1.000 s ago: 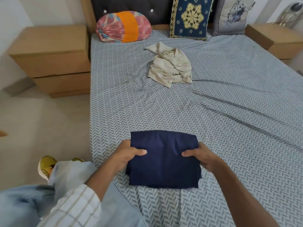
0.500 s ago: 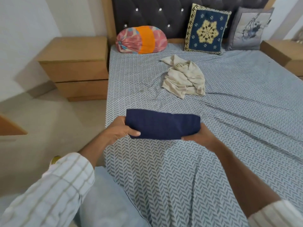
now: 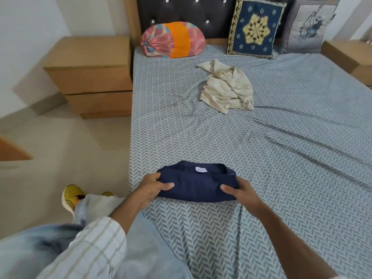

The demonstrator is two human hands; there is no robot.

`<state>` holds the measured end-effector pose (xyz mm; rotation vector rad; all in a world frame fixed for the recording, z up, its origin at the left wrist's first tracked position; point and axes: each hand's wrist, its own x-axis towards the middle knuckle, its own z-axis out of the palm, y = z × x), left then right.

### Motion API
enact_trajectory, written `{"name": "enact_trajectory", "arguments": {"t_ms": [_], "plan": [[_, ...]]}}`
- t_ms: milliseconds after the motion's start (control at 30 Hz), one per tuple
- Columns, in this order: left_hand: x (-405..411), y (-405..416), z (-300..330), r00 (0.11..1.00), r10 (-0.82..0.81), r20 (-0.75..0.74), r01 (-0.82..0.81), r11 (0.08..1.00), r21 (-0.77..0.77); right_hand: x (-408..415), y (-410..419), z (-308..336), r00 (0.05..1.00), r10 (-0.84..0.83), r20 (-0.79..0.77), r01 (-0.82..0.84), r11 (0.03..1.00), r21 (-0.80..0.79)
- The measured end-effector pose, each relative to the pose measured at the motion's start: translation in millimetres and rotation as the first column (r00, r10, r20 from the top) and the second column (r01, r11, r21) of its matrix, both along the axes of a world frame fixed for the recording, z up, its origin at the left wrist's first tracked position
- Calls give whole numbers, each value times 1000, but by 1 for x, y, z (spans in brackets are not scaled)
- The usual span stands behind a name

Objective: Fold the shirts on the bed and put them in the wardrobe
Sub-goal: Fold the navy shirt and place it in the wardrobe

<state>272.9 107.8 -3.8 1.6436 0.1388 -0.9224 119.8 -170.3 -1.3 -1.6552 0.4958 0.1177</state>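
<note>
Navy shirt [image 3: 196, 183] folded, at bed's [image 3: 281, 158] 6 o'clock edge. L hand [image 3: 153, 187] & R hand [image 3: 240, 191] grip its ends. Keep grip even, lift flat so folds hold. Beige shirt [image 3: 226, 88] at 12, unfolded.

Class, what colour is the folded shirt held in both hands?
Navy blue, with a small white label; the folded shirt shows best in the head view.

Soft, even daylight fills the room, bright without glare. The light wooden bedside cabinet [image 3: 90, 77] throws a diffuse shadow leftward onto the white wall [image 3: 26, 63], so light seems to come from the right. Small studs on the dark tufted headboard [image 3: 181, 11] catch bright glints. The wide lens bows the scene's edges. The striped pale sleeve [image 3: 86, 250] at lower left is smeared and soft.
</note>
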Motion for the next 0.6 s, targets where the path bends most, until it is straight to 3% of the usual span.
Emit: {"name": "enact_trajectory", "arguments": {"t_ms": [167, 233, 267, 300, 367, 400, 467, 533, 600], "plan": [[-28, 19, 5, 969, -158, 188, 140, 984, 107, -32, -3, -7, 998, 24, 50, -22, 999, -42], [-42, 30, 3, 880, -350, 321, 270, 925, 269, -55, -2, -20, 981, 161, 111, -122, 947, -296], [-47, 35, -1, 787, -492, 373, 339, 849, 406, -65, -3, -28, 965, 256, 53, -201, 856, -477], [-54, 39, -2, 659, -651, 377, 403, 729, 554, -74, -3, -35, 937, 336, -100, -323, 718, -616], [-62, 42, -5, 472, -839, 268, 471, 498, 728, -86, 1, -42, 858, 374, -352, -509, 517, -688], [-66, 42, -3, 452, -863, 225, 490, 451, 746, -91, 6, -39, 843, 362, -397, -534, 479, -697], [-74, 38, 2, 497, -843, 208, 487, 469, 736, -95, 18, -35, 902, 313, -299, -427, 527, -735], [-79, 33, 2, 542, -791, 284, 399, 540, 741, -95, 28, -37, 976, 195, -93, -193, 593, -782], [-87, 30, -1, 491, -772, 404, 278, 578, 767, -93, 40, -39, 979, 196, 48, -66, 538, -840]]}}
